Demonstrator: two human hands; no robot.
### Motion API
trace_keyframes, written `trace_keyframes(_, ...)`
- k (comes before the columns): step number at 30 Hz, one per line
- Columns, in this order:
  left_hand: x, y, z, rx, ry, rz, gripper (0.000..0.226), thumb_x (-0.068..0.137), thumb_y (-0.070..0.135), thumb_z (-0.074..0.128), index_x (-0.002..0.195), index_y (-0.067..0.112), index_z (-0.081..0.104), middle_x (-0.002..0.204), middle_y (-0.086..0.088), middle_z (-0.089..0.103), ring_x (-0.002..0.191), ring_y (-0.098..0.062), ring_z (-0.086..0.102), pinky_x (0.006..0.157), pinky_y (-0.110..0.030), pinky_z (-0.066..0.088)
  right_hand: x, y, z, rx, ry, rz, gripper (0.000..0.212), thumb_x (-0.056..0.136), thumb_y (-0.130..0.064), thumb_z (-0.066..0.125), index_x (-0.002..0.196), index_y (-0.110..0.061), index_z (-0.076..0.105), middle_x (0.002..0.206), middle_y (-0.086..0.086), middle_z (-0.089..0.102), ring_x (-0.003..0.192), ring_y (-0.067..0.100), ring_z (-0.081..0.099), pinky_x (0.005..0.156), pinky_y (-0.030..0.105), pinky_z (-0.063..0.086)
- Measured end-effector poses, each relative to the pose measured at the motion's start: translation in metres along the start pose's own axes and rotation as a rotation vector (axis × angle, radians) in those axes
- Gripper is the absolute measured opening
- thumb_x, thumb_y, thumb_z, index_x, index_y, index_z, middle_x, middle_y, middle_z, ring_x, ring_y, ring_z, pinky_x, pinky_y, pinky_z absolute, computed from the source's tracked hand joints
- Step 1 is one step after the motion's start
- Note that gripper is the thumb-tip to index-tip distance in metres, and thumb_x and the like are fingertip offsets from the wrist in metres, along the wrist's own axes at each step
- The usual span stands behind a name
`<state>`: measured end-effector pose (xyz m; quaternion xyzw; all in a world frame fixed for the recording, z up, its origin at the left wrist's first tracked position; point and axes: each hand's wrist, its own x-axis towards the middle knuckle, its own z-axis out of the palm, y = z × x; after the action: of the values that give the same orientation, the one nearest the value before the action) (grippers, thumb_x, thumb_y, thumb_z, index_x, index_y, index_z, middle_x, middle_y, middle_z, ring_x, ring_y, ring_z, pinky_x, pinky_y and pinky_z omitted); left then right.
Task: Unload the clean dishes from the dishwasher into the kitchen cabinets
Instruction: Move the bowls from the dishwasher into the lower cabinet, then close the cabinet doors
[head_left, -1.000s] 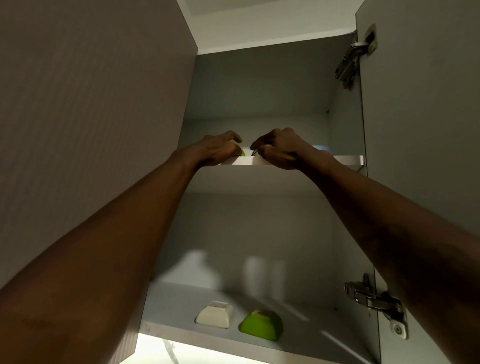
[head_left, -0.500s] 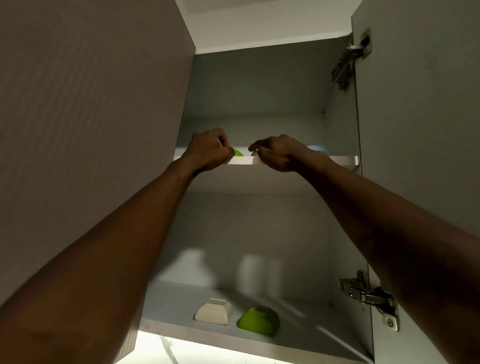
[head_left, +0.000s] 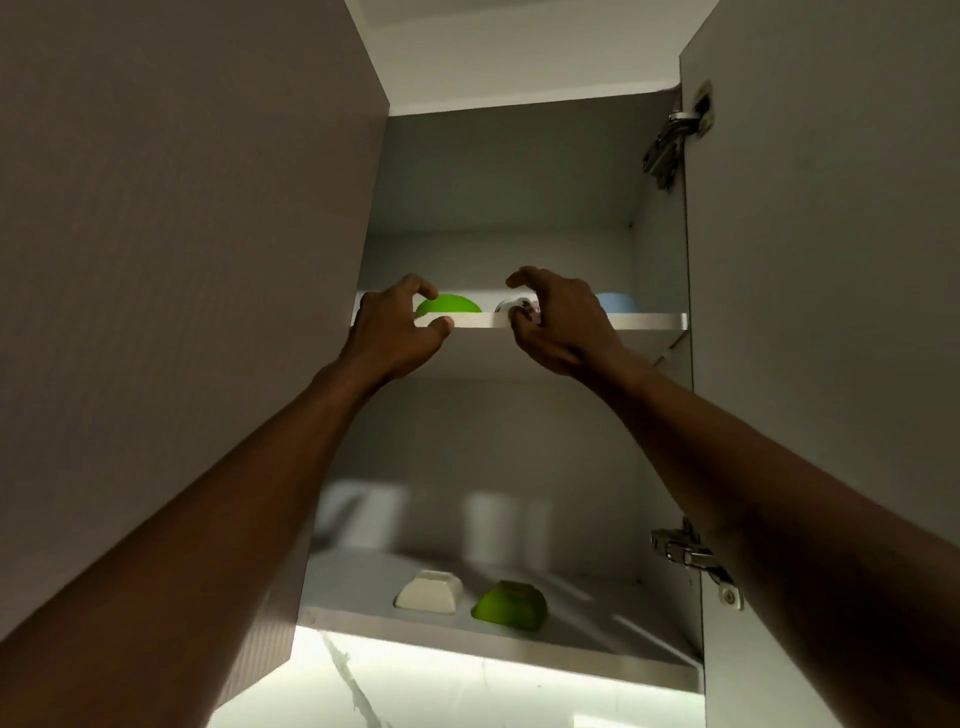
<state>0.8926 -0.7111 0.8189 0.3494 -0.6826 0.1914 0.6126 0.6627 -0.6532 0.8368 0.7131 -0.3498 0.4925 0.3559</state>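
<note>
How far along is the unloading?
Done: white bowl and lower green bowl upturned on the lower shelf; upper green bowl and blue bowl on the upper shelf. In hand: right hand cups a small white dish at that shelf's edge; left hand free. Left: unknown, dishwasher out of view.

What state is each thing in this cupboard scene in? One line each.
cabinet door, open
green bowl, upside down on upper shelf
blue bowl, same shelf, mostly hidden
white dish, partly hidden behind right hand
cream bowl, upside down on lower shelf
square green bowl, upside down beside it
left hand, loosely curved, holding nothing
right hand, curved round white dish; grip unclear
</note>
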Motion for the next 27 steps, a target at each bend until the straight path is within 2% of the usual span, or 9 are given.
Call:
trace_keyframes(2,-0.018,0.007,-0.008,0.021,-0.002,-0.007,0.049,0.076,0.06,0.064,0.117,0.034,0.058,0.108,-0.003,0.067,0.096,-0.021,0.061,0.083,-0.031,0.048,-0.012,-0.009,-0.003,0.01,0.015,0.01,0.04,0.087,-0.029,0.056,0.126,-0.021,0.061,0.115,0.003,0.069,0.096,0.021,0.063,0.077,0.028,0.039)
trace_keyframes(4,-0.036,0.017,-0.019,0.061,-0.045,-0.02,0.055,0.073,0.066,0.058,0.118,0.035,0.055,0.102,-0.003,0.068,0.098,-0.021,0.062,0.086,-0.03,0.043,-0.026,-0.019,-0.009,0.026,0.01,0.03,0.04,0.086,-0.032,0.056,0.124,-0.023,0.061,0.115,0.001,0.069,0.1,0.022,0.063,0.08,0.03,0.044)
trace_keyframes(7,-0.063,0.037,-0.04,0.092,-0.11,-0.056,0.06,0.074,0.066,0.06,0.122,0.031,0.054,0.091,-0.004,0.066,0.084,-0.021,0.062,0.084,-0.032,0.049,-0.045,-0.036,-0.02,0.054,-0.005,0.088,0.041,0.084,-0.036,0.057,0.124,-0.027,0.06,0.107,-0.001,0.069,0.095,0.024,0.064,0.083,0.032,0.045)
trace_keyframes(11,-0.102,0.071,-0.079,0.105,-0.144,-0.085,0.059,0.079,0.06,0.067,0.128,0.03,0.052,0.109,-0.008,0.065,0.097,-0.027,0.062,0.085,-0.037,0.054,-0.076,-0.069,-0.04,0.108,-0.003,0.126,0.044,0.083,-0.036,0.061,0.126,-0.025,0.059,0.107,0.002,0.069,0.097,0.025,0.064,0.084,0.031,0.044)
trace_keyframes(16,-0.15,0.114,-0.132,0.105,-0.184,-0.096,0.06,0.088,0.049,0.071,0.137,0.024,0.047,0.12,-0.009,0.064,0.086,-0.017,0.058,0.075,-0.023,0.044,-0.117,-0.116,-0.07,0.193,-0.03,0.151,0.05,0.082,-0.035,0.065,0.13,-0.021,0.059,0.121,0.006,0.067,0.108,0.027,0.062,0.096,0.035,0.045)
trace_keyframes(19,-0.177,0.14,-0.159,0.112,-0.216,-0.109,0.06,0.091,0.044,0.071,0.14,0.02,0.046,0.131,-0.007,0.061,0.092,-0.013,0.056,0.073,-0.009,0.036,-0.141,-0.141,-0.088,0.21,-0.047,0.127,0.054,0.081,-0.038,0.063,0.131,-0.019,0.058,0.13,0.004,0.063,0.118,0.024,0.058,0.104,0.041,0.044)
trace_keyframes(22,-0.202,0.162,-0.178,0.127,-0.243,-0.149,0.066,0.09,0.046,0.07,0.144,0.02,0.043,0.14,-0.008,0.056,0.113,-0.025,0.059,0.089,-0.024,0.04,-0.164,-0.164,-0.105,0.229,-0.093,0.142,0.059,0.081,-0.042,0.059,0.135,-0.02,0.054,0.137,0.004,0.058,0.129,0.024,0.052,0.109,0.051,0.039)
trace_keyframes(24,-0.215,0.174,-0.188,0.128,-0.265,-0.172,0.068,0.089,0.046,0.072,0.145,0.022,0.042,0.145,-0.008,0.052,0.126,-0.03,0.054,0.093,-0.03,0.041,-0.177,-0.177,-0.115,0.242,-0.134,0.142,0.059,0.082,-0.042,0.061,0.138,-0.022,0.052,0.142,0.003,0.055,0.134,0.023,0.048,0.112,0.055,0.036)
trace_keyframes(27,-0.23,0.187,-0.2,0.127,-0.296,-0.182,0.07,0.088,0.048,0.072,0.146,0.024,0.04,0.148,-0.006,0.05,0.131,-0.031,0.051,0.098,-0.034,0.042,-0.193,-0.192,-0.13,0.23,-0.17,0.144,0.058,0.083,-0.041,0.066,0.137,-0.025,0.051,0.144,0.002,0.054,0.136,0.023,0.046,0.112,0.057,0.034)
